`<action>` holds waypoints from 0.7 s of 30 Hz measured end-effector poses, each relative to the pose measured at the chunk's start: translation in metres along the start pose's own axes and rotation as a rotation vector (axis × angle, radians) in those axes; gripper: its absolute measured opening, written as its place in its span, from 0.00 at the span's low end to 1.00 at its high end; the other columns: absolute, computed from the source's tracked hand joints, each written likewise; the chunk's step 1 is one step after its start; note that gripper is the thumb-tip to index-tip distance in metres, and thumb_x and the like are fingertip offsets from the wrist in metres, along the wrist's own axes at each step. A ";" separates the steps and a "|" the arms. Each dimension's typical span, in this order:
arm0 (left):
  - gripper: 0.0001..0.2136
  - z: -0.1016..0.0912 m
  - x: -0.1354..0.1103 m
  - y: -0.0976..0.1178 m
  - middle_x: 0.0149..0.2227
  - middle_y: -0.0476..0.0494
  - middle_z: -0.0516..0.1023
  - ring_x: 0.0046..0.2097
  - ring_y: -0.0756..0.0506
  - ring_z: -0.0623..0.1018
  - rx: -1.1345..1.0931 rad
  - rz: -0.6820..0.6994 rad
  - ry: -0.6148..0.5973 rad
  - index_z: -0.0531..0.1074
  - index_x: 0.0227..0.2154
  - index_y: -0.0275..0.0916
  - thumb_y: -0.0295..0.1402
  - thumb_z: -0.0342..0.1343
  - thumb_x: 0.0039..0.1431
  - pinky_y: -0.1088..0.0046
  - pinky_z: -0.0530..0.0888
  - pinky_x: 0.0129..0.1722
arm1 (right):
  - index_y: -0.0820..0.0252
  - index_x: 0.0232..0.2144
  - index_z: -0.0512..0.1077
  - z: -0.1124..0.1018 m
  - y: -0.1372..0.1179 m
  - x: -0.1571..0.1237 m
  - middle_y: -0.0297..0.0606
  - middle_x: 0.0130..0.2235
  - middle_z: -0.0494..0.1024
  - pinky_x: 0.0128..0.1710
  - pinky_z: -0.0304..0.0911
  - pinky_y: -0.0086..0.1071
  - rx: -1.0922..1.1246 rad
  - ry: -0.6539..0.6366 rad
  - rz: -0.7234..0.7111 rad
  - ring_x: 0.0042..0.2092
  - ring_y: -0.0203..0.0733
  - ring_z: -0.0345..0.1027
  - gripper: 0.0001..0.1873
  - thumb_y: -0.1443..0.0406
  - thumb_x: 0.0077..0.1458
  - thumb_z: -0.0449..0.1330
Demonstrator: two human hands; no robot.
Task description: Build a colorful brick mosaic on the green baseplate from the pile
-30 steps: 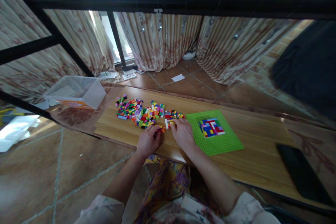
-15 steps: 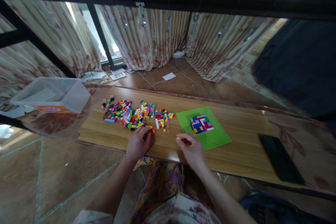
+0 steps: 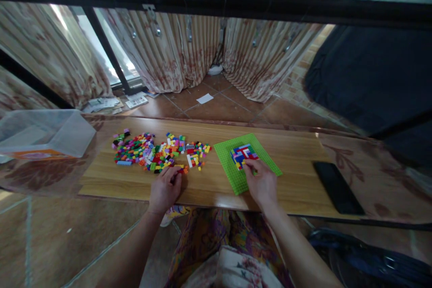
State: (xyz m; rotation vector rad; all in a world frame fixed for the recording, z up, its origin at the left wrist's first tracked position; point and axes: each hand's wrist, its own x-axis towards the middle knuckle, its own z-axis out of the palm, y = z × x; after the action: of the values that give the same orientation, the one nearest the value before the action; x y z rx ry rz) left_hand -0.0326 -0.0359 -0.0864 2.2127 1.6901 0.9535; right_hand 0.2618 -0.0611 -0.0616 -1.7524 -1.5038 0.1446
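Observation:
My right hand point(image 3: 261, 182) pinches a small yellow toy brick point(image 3: 244, 162) at the near edge of a flat block of bricks point(image 3: 241, 152) in red, blue and white. That block sits on a green studded baseplate point(image 3: 236, 182), and the fingers cover part of its near side. My left hand point(image 3: 165, 191) rests on the table at the near edge of the loose brick pile point(image 3: 137, 148), its fingers curled together. Red and orange bricks point(image 3: 184, 169) lie by its fingertips; whether it grips one is hidden.
A clear plastic box point(image 3: 72, 132) with an orange label stands left of the wooden board point(image 3: 286, 189). A black phone point(image 3: 337, 186) lies at the right. A dark metal rail point(image 3: 202, 6) runs across, with striped curtains point(image 3: 175, 54) behind. Papers point(image 3: 103, 105) lie on the floor.
My right hand has moved from the bare board onto the baseplate, carrying the yellow brick to the block. My left hand stays by the pile. The whole view has shifted a little.

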 end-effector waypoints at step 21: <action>0.09 0.000 0.000 0.000 0.37 0.43 0.77 0.40 0.45 0.77 0.011 0.025 0.009 0.72 0.40 0.40 0.33 0.48 0.62 0.70 0.73 0.41 | 0.56 0.39 0.77 0.009 0.017 -0.005 0.43 0.43 0.76 0.46 0.62 0.41 -0.173 0.147 -0.210 0.46 0.46 0.67 0.11 0.62 0.61 0.56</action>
State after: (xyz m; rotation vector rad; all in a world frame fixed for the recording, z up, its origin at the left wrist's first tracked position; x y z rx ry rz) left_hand -0.0323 -0.0357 -0.0858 2.2456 1.6792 0.9637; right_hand 0.2682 -0.0610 -0.0802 -1.6839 -1.6187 -0.2229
